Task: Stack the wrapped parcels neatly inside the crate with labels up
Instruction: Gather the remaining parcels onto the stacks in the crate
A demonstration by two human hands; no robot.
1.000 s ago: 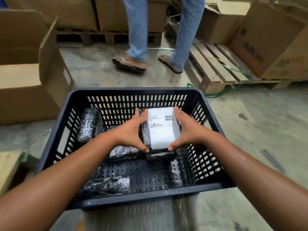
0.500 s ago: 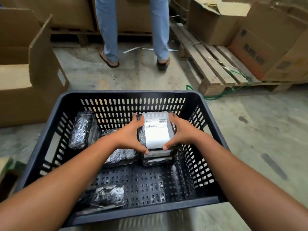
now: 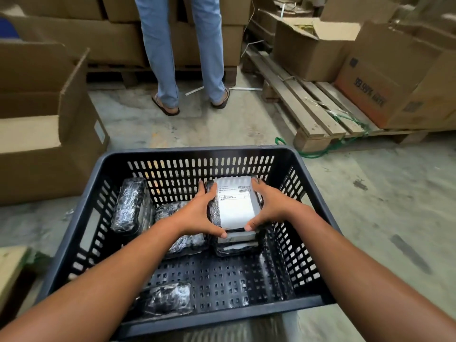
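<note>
A black slotted crate (image 3: 197,152) stands on the floor in front of me. Both hands grip a black-wrapped parcel with a white label facing up (image 3: 235,204), my left hand (image 3: 197,213) on its left side and my right hand (image 3: 270,206) on its right. It sits on top of a stack of two other parcels (image 3: 237,245) at the crate's right back. One wrapped parcel (image 3: 129,204) leans against the left wall, another (image 3: 183,240) lies under my left wrist, and a third (image 3: 167,298) lies at the front left.
A person in jeans and sandals (image 3: 187,53) stands just beyond the crate. An open cardboard box (image 3: 49,119) sits to the left. A wooden pallet (image 3: 308,107) with cardboard boxes (image 3: 385,77) lies at the right. A green cord (image 3: 318,151) trails on the concrete floor.
My view has tilted up and the crate now sits lower in frame. My hands stay on the labelled parcel, which has settled onto the stack. The standing person has turned to face away.
</note>
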